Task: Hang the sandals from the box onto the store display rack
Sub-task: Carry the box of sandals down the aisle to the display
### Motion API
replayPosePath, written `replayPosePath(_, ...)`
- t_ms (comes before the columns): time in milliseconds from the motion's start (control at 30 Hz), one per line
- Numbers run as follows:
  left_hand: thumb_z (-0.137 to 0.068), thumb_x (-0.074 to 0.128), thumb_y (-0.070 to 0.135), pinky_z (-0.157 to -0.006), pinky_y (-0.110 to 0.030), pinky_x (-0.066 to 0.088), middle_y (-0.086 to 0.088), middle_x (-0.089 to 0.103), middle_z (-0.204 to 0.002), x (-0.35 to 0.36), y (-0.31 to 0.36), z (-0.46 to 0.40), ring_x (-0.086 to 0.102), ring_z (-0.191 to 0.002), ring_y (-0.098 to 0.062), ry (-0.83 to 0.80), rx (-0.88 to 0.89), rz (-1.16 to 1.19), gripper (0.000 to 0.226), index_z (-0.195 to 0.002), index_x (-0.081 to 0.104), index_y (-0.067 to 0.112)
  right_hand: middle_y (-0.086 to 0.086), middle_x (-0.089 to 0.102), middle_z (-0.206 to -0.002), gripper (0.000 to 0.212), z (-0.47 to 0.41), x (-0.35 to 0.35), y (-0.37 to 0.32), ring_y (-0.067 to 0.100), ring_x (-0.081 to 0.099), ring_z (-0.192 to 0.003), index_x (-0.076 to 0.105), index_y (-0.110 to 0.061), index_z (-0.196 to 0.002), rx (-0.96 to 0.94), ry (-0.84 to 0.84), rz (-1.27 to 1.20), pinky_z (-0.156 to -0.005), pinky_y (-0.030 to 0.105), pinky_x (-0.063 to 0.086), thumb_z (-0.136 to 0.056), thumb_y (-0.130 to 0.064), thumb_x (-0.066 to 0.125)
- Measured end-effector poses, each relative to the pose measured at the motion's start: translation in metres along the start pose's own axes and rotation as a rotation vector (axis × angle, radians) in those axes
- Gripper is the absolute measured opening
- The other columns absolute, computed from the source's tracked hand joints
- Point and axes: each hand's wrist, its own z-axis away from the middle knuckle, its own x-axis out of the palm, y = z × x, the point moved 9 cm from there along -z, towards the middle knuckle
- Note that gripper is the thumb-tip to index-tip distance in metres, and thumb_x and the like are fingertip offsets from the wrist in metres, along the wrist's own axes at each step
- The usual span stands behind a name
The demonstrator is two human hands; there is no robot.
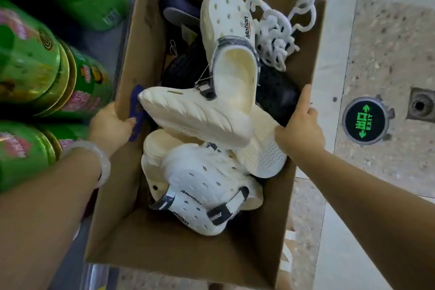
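Both hands (pixel 110 122) (pixel 300 129) grip the box (pixel 164 249) flanking sandals (pixel 200 115).

Below me the floor (pixel 381 59) is speckled terrazzo with pale strips (pixel 339 66) crossing it; on my right a round exit marker (pixel 364 121) glows green; just past it sits a drain (pixel 421 105); green cans (pixel 35 61) crowd my left.

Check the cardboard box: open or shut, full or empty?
Open and fairly full: the cardboard box has no lid over it, and cream clogs, black clogs and white plastic hangers show inside.
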Motion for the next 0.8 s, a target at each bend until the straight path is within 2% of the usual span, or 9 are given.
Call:
replayPosePath(100,-0.087,0.060,0.010,-0.090,-0.046,0.043,-0.024,0.060,-0.119,0.003,-0.005,-0.006,0.055,-0.110,-0.041,-0.005,-0.044,0.062,0.036,-0.122,0.055,0.001,0.015,0.051,-0.128,0.089,-0.006,-0.009,0.011,0.032,0.055,-0.089,-0.015,-0.027,-0.148,0.017,0.062,-0.099,-0.068,0.034,0.039,-0.091,-0.025,0.053)
replayPosePath(200,-0.086,0.059,0.007,-0.090,-0.046,0.043,-0.026,0.060,-0.116,0.004,-0.004,-0.004,0.056,-0.108,-0.041,0.017,-0.064,0.097,0.035,-0.120,0.055,-0.001,0.019,0.062,-0.107,0.086,-0.016,-0.006,0.027,0.028,0.049,-0.076,-0.015,-0.025,-0.148,0.123,0.014,-0.151,-0.067,0.036,0.041,-0.092,-0.020,0.051)
replayPosePath(300,-0.086,0.058,0.004,-0.090,-0.044,0.042,-0.026,0.060,-0.116,0.004,-0.003,-0.003,0.055,-0.109,-0.041,0.038,-0.076,0.114,0.033,-0.118,0.056,-0.001,0.018,0.059,-0.114,0.083,-0.023,-0.002,0.026,0.032,0.052,-0.085,-0.005,-0.026,-0.149,0.099,-0.056,-0.100,-0.070,0.036,0.040,-0.087,-0.009,0.048)
replayPosePath(400,-0.086,0.059,0.004,-0.090,-0.045,0.042,-0.024,0.060,-0.118,0.001,-0.003,0.002,0.055,-0.109,-0.040,0.048,-0.107,0.124,0.034,-0.119,0.056,0.003,0.018,0.059,-0.116,0.082,-0.022,-0.008,0.028,0.039,0.057,-0.098,0.003,-0.028,-0.149,0.072,-0.052,-0.111,-0.073,0.038,0.043,-0.083,-0.006,0.047)
replayPosePath(500,-0.085,0.060,0.004,-0.093,-0.048,0.044,-0.025,0.061,-0.115,-0.007,0.002,0.014,0.056,-0.108,-0.041,0.047,-0.122,0.135,0.032,-0.117,0.057,0.002,0.018,0.060,-0.113,0.078,-0.017,-0.024,0.031,0.038,0.056,-0.094,0.009,-0.027,-0.147,0.066,-0.059,-0.114,-0.074,0.038,0.044,-0.081,-0.006,0.046)
replayPosePath(667,-0.084,0.061,0.005,-0.093,-0.051,0.045,-0.023,0.062,-0.108,-0.029,0.029,0.049,0.057,-0.103,-0.041,-0.014,-0.155,0.125,0.028,-0.112,0.060,0.006,0.014,0.059,-0.116,0.080,-0.006,-0.087,0.027,0.040,0.058,-0.100,0.008,-0.030,-0.147,0.024,-0.091,-0.062,-0.078,0.040,0.047,-0.081,-0.006,0.048)
replayPosePath(733,-0.084,0.062,0.006,-0.091,-0.054,0.047,-0.022,0.065,-0.104,-0.041,0.043,0.067,0.059,-0.097,-0.041,-0.043,-0.172,0.138,0.023,-0.105,0.061,0.013,0.013,0.059,-0.115,0.075,0.001,-0.122,0.025,0.040,0.058,-0.102,0.013,-0.028,-0.145,0.004,-0.101,-0.062,-0.076,0.038,0.045,-0.082,-0.005,0.047)
replayPosePath(800,-0.084,0.063,0.006,-0.089,-0.054,0.048,-0.020,0.065,-0.099,-0.060,0.070,0.090,0.060,-0.092,-0.039,-0.057,-0.180,0.161,0.017,-0.098,0.060,0.015,0.015,0.061,-0.112,0.066,0.009,-0.164,0.022,0.041,0.058,-0.100,0.022,-0.026,-0.139,-0.019,-0.102,-0.078,-0.080,0.042,0.049,-0.082,-0.005,0.047)
